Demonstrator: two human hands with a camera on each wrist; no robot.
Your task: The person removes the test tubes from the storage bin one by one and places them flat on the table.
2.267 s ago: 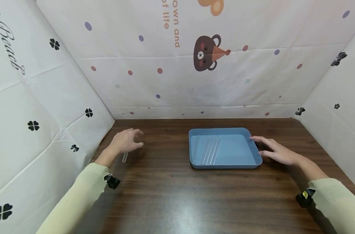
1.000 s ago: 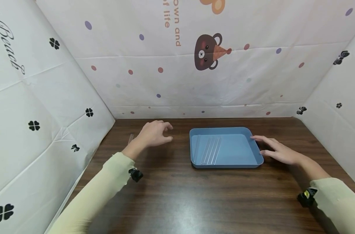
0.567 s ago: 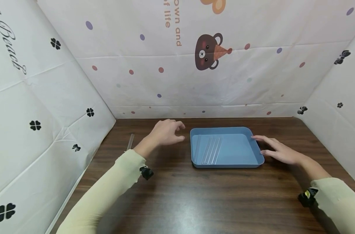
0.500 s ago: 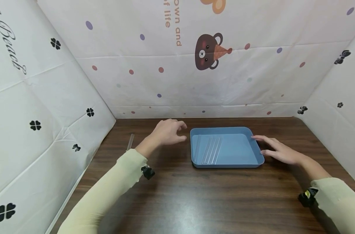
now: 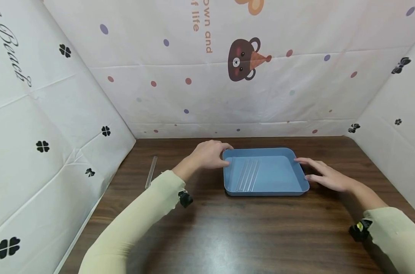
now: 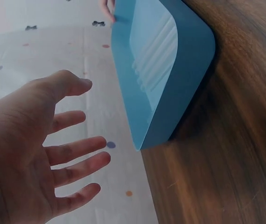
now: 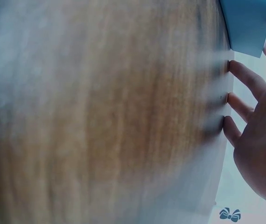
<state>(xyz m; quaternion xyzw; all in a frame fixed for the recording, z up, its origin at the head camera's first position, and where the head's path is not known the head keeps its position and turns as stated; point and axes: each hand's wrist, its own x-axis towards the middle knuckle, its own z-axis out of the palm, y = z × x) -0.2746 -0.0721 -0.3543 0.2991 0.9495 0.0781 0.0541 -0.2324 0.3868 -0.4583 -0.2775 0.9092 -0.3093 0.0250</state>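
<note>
A shallow blue tray point(image 5: 279, 175) lies on the table, with several thin clear rods point(image 5: 247, 176) side by side in its left part. My left hand point(image 5: 209, 155) is at the tray's left end, thumb and fingers spread. In the left wrist view a gap shows between those fingers point(image 6: 79, 151) and the tray wall point(image 6: 179, 93), with nothing held. At the other end, my right hand point(image 5: 328, 179) touches the tray's right side with thumb and index finger, fingers loosely extended. The right wrist view shows its other fingertips point(image 7: 238, 70) resting on the table.
Another clear rod point(image 5: 151, 172) lies alone on the brown wooden table point(image 5: 207, 232), beyond my left forearm. White printed cloth point(image 5: 180, 95) stands behind the table and along both sides.
My left hand has moved right, from above the lone clear rod to the tray's left end, uncovering that rod. My right hand and the tray have stayed in place.
</note>
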